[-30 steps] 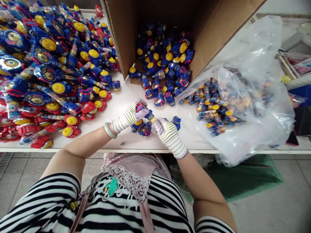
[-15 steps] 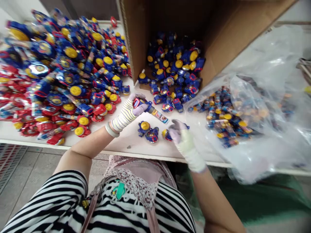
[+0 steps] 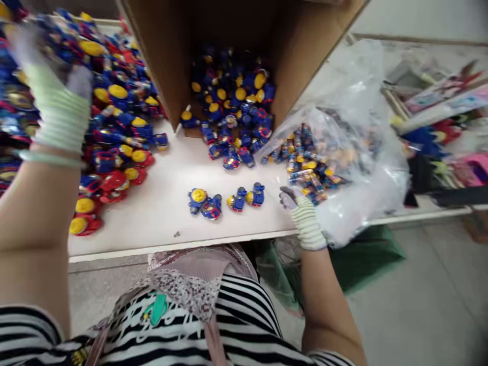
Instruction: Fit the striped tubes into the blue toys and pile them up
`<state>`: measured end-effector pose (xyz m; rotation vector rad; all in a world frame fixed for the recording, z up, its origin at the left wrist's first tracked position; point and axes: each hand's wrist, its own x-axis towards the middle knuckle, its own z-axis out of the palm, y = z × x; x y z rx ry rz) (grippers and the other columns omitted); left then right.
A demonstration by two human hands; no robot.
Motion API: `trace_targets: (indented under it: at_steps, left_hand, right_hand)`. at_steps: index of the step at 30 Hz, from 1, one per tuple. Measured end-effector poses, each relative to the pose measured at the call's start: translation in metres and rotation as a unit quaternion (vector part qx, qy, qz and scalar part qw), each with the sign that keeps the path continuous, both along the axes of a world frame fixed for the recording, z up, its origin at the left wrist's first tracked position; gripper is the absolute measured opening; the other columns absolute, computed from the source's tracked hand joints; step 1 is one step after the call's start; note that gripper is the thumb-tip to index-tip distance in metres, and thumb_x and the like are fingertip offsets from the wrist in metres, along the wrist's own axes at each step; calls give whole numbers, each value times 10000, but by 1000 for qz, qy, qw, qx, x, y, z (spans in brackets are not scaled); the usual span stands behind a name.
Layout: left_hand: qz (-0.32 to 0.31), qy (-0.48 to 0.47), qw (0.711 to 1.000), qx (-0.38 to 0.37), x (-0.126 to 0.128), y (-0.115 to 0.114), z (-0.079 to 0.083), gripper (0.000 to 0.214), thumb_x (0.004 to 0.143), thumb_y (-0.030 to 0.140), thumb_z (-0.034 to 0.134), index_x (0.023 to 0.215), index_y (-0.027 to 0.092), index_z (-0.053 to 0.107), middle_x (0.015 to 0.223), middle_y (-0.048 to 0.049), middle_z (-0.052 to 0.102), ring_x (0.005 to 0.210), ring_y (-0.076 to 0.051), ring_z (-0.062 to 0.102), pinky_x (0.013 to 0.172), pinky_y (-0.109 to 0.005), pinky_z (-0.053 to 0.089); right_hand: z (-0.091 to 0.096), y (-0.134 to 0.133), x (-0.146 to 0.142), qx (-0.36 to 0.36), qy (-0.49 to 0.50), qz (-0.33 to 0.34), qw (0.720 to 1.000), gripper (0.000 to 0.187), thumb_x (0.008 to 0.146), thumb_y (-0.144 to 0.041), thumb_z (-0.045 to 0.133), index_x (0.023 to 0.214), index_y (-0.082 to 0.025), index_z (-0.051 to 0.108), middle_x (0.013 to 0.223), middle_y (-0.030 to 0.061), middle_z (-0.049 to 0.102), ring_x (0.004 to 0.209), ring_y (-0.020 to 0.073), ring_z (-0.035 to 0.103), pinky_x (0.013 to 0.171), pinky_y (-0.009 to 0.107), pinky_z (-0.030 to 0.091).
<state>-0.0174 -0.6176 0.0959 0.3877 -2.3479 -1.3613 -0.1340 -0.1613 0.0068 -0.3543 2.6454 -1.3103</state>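
Note:
My left hand (image 3: pixel 57 101), in a striped glove, is raised over the big pile of blue and red toys (image 3: pixel 118 127) at the left. It is smeared by motion; its fingers look spread with nothing in them. My right hand (image 3: pixel 301 213) lies at the mouth of the clear plastic bag (image 3: pixel 366 168), fingertips touching the small tubes (image 3: pixel 308 170) that spill from it; whether they grip one is unclear. Between my hands, several small blue toy parts (image 3: pixel 211 203) lie loose on the white table (image 3: pixel 163 203).
A cardboard box (image 3: pixel 160 61) lies on its side at the back, blue and yellow toy parts (image 3: pixel 232 112) spilling from it. Coloured clutter (image 3: pixel 442 112) sits at the right. A green sack (image 3: pixel 366 259) lies under the table's front edge.
My left hand swung up and left over the pile, and the toy with its tube has left it. My right hand moved right to the bag's mouth. The camera view shifted right.

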Motion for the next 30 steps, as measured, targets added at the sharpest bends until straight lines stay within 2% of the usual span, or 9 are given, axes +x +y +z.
trace_targets:
  at_steps: [2, 5, 9, 12, 17, 21, 25, 28, 30]
  left_hand:
    - [-64, -55, 994, -63, -8, 7, -21, 599, 824, 624, 669, 1245, 203, 609, 1092, -77, 684, 1034, -307, 657, 915, -485, 590]
    - [-212, -152, 951, -167, 5, 35, -50, 600, 856, 553, 650, 1296, 147, 613, 1221, -134, 642, 1043, -301, 646, 963, -490, 551]
    - [-358, -150, 887, -251, 27, 80, -76, 507, 839, 421, 708, 1287, 195, 635, 1296, -137, 597, 1214, -320, 559, 1089, -481, 449]
    - [-367, -167, 873, -275, 27, 96, -91, 583, 776, 378, 794, 1307, 208, 622, 1352, -167, 538, 1226, -352, 523, 1057, -523, 451]
    - [-251, -173, 940, -154, 21, 82, -110, 702, 620, 428, 899, 1228, 175, 655, 1164, -128, 574, 1045, -301, 594, 973, -493, 518]
    - [-177, -182, 965, -69, 26, 63, -118, 554, 612, 513, 871, 1006, 180, 670, 979, -80, 629, 837, -255, 618, 828, -472, 563]
    - [-102, -181, 978, 34, 29, 62, -108, 564, 576, 455, 881, 956, 164, 584, 848, -44, 643, 710, -219, 620, 664, -383, 564]
    - [-36, -89, 983, 155, 23, 79, -88, 610, 627, 382, 853, 1095, 151, 536, 851, -30, 638, 677, -172, 625, 611, -304, 552]
    - [-58, -27, 973, 223, 17, 99, -75, 610, 711, 357, 804, 1207, 151, 515, 908, -40, 646, 708, -152, 643, 644, -281, 564]
  right_hand:
    - [3, 20, -22, 148, 92, -6, 985, 326, 890, -325, 547, 1117, -148, 702, 1126, 164, 713, 1048, 281, 665, 959, 464, 526]
    - [8, 35, -56, 360, 141, 45, 921, 369, 919, -200, 526, 1228, -120, 709, 1276, 222, 644, 1180, 344, 596, 993, 498, 458]
    - [-2, 19, -87, 452, 136, 100, 876, 368, 977, -167, 468, 1233, -84, 720, 1318, 298, 573, 1209, 367, 547, 924, 527, 401]
    - [-9, 5, -92, 425, 142, 105, 888, 281, 942, -157, 547, 1112, -66, 751, 1242, 302, 604, 1186, 367, 546, 939, 546, 375]
    - [-9, 4, -70, 342, 132, 54, 929, 310, 889, -253, 624, 1158, -113, 690, 1200, 211, 635, 1064, 314, 615, 953, 467, 476]
    - [-10, 9, -52, 403, 50, 49, 912, 381, 899, -280, 560, 1204, -82, 673, 1163, 228, 680, 1057, 338, 652, 941, 470, 509]
    - [6, -1, -28, 305, 96, 43, 946, 442, 944, -360, 485, 1225, -70, 666, 1215, 249, 691, 1128, 360, 657, 1005, 504, 493]
    - [23, -35, 10, 136, 135, 157, 969, 476, 965, -456, 493, 1289, -142, 644, 1253, 179, 704, 1142, 317, 670, 1022, 468, 506]
    - [31, -66, 38, 88, 131, 229, 961, 470, 970, -487, 508, 1304, -185, 643, 1247, 151, 713, 1119, 308, 683, 1006, 466, 519]
